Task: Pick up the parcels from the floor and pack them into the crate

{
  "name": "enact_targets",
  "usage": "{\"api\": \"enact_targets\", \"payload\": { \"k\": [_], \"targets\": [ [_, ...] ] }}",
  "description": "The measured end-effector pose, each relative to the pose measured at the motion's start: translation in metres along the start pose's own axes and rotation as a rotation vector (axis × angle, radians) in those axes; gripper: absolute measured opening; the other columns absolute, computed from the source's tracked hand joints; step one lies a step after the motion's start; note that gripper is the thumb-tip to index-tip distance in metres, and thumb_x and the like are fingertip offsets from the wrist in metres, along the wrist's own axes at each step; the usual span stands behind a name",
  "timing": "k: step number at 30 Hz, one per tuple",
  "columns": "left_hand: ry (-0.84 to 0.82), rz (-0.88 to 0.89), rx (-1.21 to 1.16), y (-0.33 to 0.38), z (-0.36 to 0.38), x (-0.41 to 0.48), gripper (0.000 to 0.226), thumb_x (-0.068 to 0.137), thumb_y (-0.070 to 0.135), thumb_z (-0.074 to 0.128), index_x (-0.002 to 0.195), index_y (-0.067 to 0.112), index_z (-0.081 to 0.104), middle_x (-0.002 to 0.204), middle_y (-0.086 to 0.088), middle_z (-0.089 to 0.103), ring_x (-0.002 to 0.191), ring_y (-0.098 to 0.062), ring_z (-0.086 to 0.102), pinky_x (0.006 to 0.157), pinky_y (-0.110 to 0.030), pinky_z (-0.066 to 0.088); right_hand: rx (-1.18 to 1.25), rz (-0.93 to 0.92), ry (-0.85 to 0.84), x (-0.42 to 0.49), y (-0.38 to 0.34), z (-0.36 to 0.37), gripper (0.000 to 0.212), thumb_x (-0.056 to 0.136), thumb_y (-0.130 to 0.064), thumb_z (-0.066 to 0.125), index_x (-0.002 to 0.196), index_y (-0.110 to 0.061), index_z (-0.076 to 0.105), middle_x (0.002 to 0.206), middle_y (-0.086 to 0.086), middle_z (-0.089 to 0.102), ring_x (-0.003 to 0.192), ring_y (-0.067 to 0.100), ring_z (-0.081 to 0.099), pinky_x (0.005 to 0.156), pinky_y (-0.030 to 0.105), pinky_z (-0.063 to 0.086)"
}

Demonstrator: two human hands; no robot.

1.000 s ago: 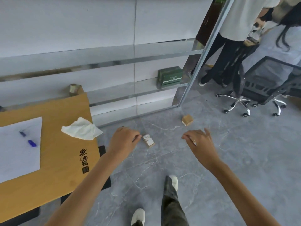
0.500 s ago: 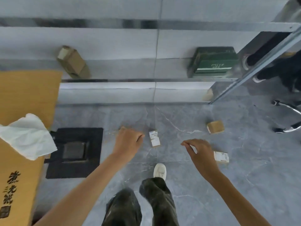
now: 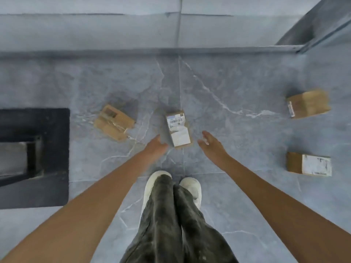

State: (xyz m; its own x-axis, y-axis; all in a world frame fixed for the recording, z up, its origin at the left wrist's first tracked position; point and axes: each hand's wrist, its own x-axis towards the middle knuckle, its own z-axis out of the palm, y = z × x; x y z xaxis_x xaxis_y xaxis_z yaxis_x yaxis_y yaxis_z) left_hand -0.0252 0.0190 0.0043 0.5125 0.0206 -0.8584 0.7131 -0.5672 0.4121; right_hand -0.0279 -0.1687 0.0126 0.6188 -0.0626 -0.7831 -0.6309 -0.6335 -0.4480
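Note:
Several small cardboard parcels lie on the grey floor. One with white labels sits straight ahead between my hands. My left hand reaches down beside its lower left corner, fingers stretched, holding nothing. My right hand is open just to its right, apart from it. A taped brown parcel lies to the left. A plain brown parcel is at the far right, and another labelled parcel lies below it. The black crate stands at the left edge.
My two feet in white shoes stand just behind the middle parcel. A low metal shelf rail runs across the back, with a slanted upright at the top right. Bare floor lies between the parcels.
My view has tilted down and closer to the floor. Both hands have dropped toward the labelled parcel and opened. The table and shelf items have left the view; a taped parcel has appeared at left.

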Motion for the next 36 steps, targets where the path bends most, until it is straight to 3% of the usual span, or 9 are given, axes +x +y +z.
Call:
{"api": "enact_targets", "payload": {
  "k": [4, 8, 12, 15, 19, 25, 31, 34, 36],
  "targets": [
    [-0.108, -0.052, -0.291, -0.016, 0.042, 0.071, 0.052, 0.088, -0.007, 0.054, 0.137, -0.001, 0.037, 0.122, -0.012, 0.057, 0.106, -0.025, 0.056, 0.080, -0.021, 0.046, 0.118, 0.104, -0.169, 0.065, 0.022, 0.040, 0.058, 0.100, -0.025, 0.044, 0.151, -0.011, 0.019, 0.155, 0.011, 0.025, 0.139, 0.027, 0.031, 0.109, 0.035, 0.032],
    [-0.111, -0.203, -0.551, -0.003, 0.061, 0.067, 0.038, 0.085, 0.000, 0.056, 0.119, 0.016, 0.050, 0.098, 0.004, 0.058, 0.083, -0.009, 0.052, 0.068, -0.019, 0.042, 0.292, 0.101, -0.140, 0.063, 0.011, 0.061, 0.037, 0.096, -0.013, 0.048, 0.131, -0.003, 0.048, 0.129, 0.012, 0.056, 0.115, 0.021, 0.054, 0.086, 0.026, 0.039],
    [-0.055, -0.235, -0.582, 0.020, 0.040, 0.016, 0.047, 0.083, -0.003, 0.049, 0.127, 0.011, 0.045, 0.104, -0.002, 0.051, 0.089, -0.015, 0.046, 0.063, -0.025, 0.035, 0.307, 0.033, 0.021, 0.014, -0.014, 0.033, 0.032, 0.093, -0.008, 0.050, 0.124, -0.001, 0.051, 0.113, 0.010, 0.057, 0.095, 0.018, 0.055, 0.071, 0.022, 0.042],
    [-0.002, -0.128, -0.621, 0.054, 0.006, -0.044, 0.043, 0.083, -0.007, 0.047, 0.122, 0.012, 0.050, 0.099, -0.002, 0.056, 0.079, -0.009, 0.049, 0.062, -0.022, 0.038, 0.370, -0.004, 0.091, -0.042, -0.043, -0.009, 0.030, 0.093, -0.007, 0.050, 0.123, -0.004, 0.055, 0.112, 0.009, 0.060, 0.099, 0.023, 0.059, 0.078, 0.027, 0.050],
    [0.073, 0.045, -0.693, 0.119, -0.043, -0.157, 0.026, 0.083, -0.003, 0.057, 0.089, 0.023, 0.055, 0.091, 0.001, 0.061, 0.086, -0.012, 0.057, 0.069, -0.020, 0.046, 0.586, -0.123, 0.229, -0.140, -0.113, -0.080, 0.027, 0.094, -0.013, 0.053, 0.120, -0.010, 0.059, 0.116, 0.010, 0.062, 0.105, 0.023, 0.060, 0.090, 0.038, 0.051],
    [0.148, 0.359, -0.845, 0.239, -0.130, -0.356, 0.014, 0.084, 0.005, 0.061, 0.092, 0.016, 0.060, 0.102, -0.008, 0.068, 0.101, -0.023, 0.064, 0.096, -0.041, 0.049, 0.790, -0.364, 0.424, -0.303, -0.240, -0.186, 0.012, 0.090, -0.024, 0.063, 0.095, -0.026, 0.053, 0.100, 0.004, 0.061, 0.097, 0.025, 0.060, 0.085, 0.042, 0.052],
    [0.147, 0.703, -0.862, 0.323, -0.207, -0.555, 0.007, 0.088, 0.002, 0.058, 0.088, 0.009, 0.055, 0.112, -0.007, 0.067, 0.099, -0.024, 0.065, 0.091, -0.039, 0.052, 0.899, -0.679, 0.489, -0.474, -0.338, -0.273, 0.011, 0.089, -0.015, 0.062, 0.087, -0.022, 0.054, 0.090, 0.002, 0.061, 0.088, 0.017, 0.057, 0.079, 0.039, 0.048],
    [0.118, 0.852, -0.839, 0.331, -0.240, -0.637, 0.011, 0.086, -0.003, 0.059, 0.085, 0.006, 0.051, 0.111, -0.003, 0.065, 0.095, -0.019, 0.066, 0.072, -0.029, 0.057, 0.878, -0.859, 0.510, -0.558, -0.364, -0.292, 0.015, 0.083, -0.027, 0.065, 0.091, -0.018, 0.056, 0.094, 0.010, 0.062, 0.088, 0.016, 0.055, 0.078, 0.036, 0.043],
    [0.074, 0.944, -0.747, 0.323, -0.257, -0.686, 0.018, 0.082, 0.004, 0.065, 0.092, 0.002, 0.050, 0.111, -0.004, 0.066, 0.101, -0.022, 0.066, 0.075, -0.035, 0.058, 0.835, -0.966, 0.528, -0.612, -0.376, -0.293, 0.017, 0.078, -0.032, 0.065, 0.089, -0.021, 0.057, 0.089, 0.005, 0.061, 0.084, 0.014, 0.056, 0.077, 0.033, 0.044]
  ]
}}
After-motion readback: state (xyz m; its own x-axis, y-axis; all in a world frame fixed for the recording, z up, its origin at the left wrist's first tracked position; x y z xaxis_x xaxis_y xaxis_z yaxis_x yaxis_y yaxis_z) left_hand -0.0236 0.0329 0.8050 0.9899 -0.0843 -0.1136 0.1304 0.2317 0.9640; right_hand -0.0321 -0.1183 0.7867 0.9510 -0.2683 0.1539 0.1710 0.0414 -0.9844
